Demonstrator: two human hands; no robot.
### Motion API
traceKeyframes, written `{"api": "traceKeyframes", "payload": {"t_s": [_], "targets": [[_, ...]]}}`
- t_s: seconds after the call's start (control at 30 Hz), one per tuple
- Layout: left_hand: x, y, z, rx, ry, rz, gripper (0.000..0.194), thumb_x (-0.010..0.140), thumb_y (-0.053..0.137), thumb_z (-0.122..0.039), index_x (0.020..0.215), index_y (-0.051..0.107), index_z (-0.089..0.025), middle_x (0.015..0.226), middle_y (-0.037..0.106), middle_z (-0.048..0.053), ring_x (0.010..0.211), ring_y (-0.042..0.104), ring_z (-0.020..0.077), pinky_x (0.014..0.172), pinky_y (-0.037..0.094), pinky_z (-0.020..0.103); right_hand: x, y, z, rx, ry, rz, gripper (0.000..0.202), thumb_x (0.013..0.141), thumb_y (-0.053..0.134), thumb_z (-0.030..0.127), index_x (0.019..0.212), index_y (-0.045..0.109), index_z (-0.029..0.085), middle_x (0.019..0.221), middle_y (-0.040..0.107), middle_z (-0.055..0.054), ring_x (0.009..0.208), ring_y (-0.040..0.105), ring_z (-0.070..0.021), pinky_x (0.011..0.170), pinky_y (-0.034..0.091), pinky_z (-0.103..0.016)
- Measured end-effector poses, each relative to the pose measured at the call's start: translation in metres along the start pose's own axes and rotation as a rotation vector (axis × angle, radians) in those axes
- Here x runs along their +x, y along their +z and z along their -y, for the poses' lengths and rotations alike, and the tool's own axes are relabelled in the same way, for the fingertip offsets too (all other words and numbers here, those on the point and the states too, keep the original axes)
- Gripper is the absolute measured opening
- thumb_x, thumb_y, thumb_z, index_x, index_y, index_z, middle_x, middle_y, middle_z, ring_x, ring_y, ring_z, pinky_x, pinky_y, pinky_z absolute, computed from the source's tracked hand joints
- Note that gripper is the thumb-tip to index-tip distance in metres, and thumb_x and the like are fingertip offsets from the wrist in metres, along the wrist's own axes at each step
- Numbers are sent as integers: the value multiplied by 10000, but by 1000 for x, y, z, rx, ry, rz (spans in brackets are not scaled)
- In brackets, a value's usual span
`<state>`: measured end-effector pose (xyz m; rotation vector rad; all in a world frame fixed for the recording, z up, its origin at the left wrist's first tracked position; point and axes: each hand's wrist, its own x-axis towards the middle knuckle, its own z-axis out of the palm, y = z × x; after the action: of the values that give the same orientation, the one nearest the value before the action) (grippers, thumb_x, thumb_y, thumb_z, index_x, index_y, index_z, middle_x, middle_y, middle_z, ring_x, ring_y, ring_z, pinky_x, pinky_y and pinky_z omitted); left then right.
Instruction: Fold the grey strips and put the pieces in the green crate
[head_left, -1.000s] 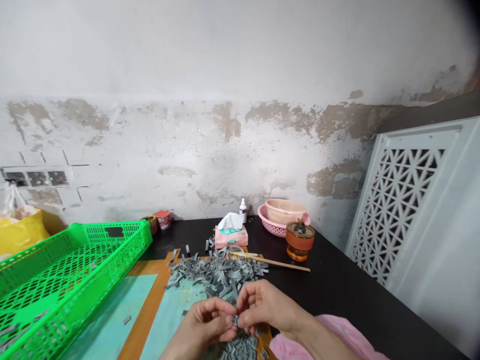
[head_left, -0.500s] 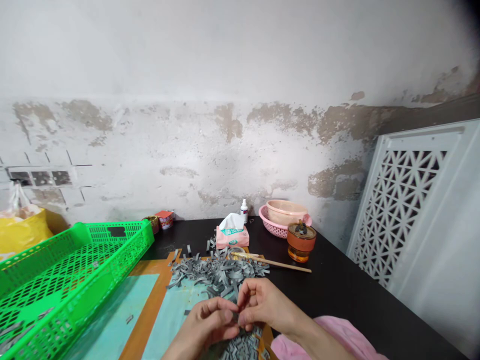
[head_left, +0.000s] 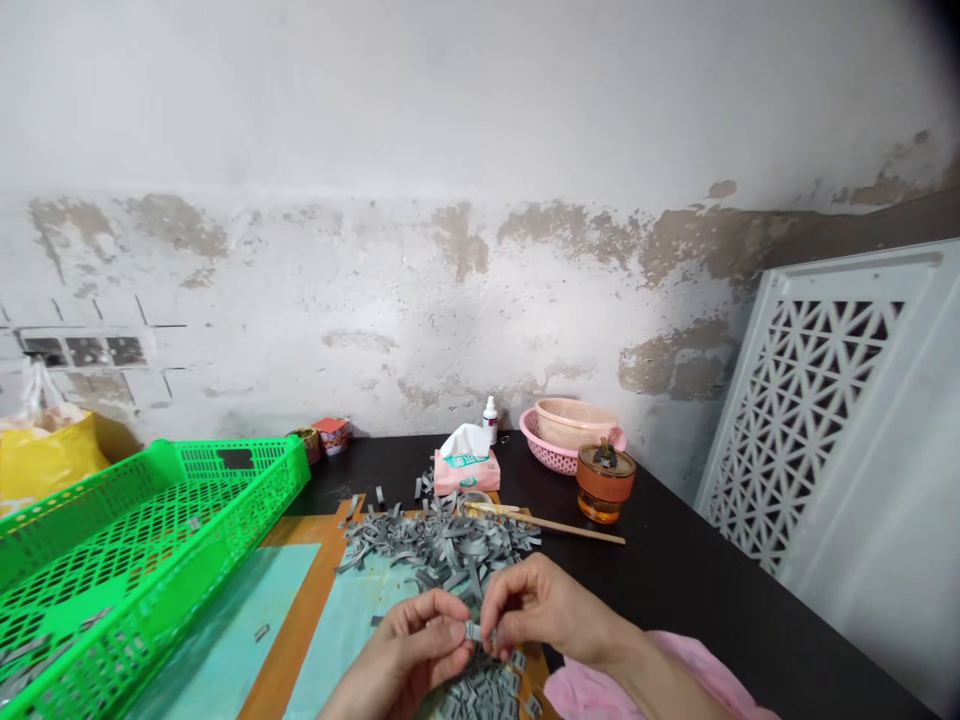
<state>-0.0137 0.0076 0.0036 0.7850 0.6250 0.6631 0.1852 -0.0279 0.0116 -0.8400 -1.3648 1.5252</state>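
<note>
Thumb and forefinger of my left hand (head_left: 416, 645) pinch a small grey strip (head_left: 473, 631) at its left end. My right hand (head_left: 547, 605) is closed at the strip's other end, its fingertips pressed together; whether they grip the strip itself or a tiny part on it is too small to tell. Just below the fingers lies a heap of small grey pieces (head_left: 480, 690), partly covered by my hands. Beyond the hands spreads a loose pile of longer grey strips (head_left: 450, 540) on a light-blue board edged with brown tape (head_left: 296, 625).
A green plastic crate (head_left: 225, 540) with a few grey pieces stands at left. Behind the pile are a tissue pack (head_left: 466, 473), a white bottle (head_left: 490, 420) and a wooden stick (head_left: 577, 528). Pink baskets (head_left: 551, 455) and an amber jar (head_left: 604, 485) stand at right, near pink cloth (head_left: 622, 690).
My hands have drawn slightly apart, the right one moving a little to the right. The grey strip now shows between the fingertips. Otherwise the view has shifted only slightly.
</note>
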Motion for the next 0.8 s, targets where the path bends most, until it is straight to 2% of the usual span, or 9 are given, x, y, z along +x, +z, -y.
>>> {"api": "traceKeyframes", "payload": {"t_s": [0.13,0.27,0.43,0.63,0.8], "targets": [[0,0,1,23,-16,5,202,602,891,-138,736,743,-107,651,722,50,628,689,111,659,538,174,0,1,-2,39,51,58,259,664,833,330,756,746,104,678,700,-45,578,646,-126,605,511,-261],[-1,2,1,44,27,-10,217,590,902,-176,724,743,-114,646,710,39,613,664,96,638,519,165,2,5,-2,35,94,-39,289,620,855,321,744,722,96,632,694,-32,523,617,-104,569,493,-235],[-2,7,2,85,83,-15,236,581,909,-214,709,734,-120,651,704,34,593,637,85,592,485,147,4,8,-2,9,76,-126,325,579,861,331,731,680,108,573,668,-8,479,577,-94,510,453,-211],[-3,11,2,132,121,-26,248,579,908,-261,686,727,-129,634,683,16,593,615,82,591,470,150,5,10,-3,-41,70,-159,315,601,835,348,723,663,115,545,638,9,467,554,-92,492,426,-208],[-3,13,0,205,156,-33,244,601,893,-292,686,727,-134,591,670,3,558,583,76,562,429,156,7,16,-3,-130,67,-264,268,615,803,339,657,657,119,518,604,26,446,525,-85,459,366,-197]]}}
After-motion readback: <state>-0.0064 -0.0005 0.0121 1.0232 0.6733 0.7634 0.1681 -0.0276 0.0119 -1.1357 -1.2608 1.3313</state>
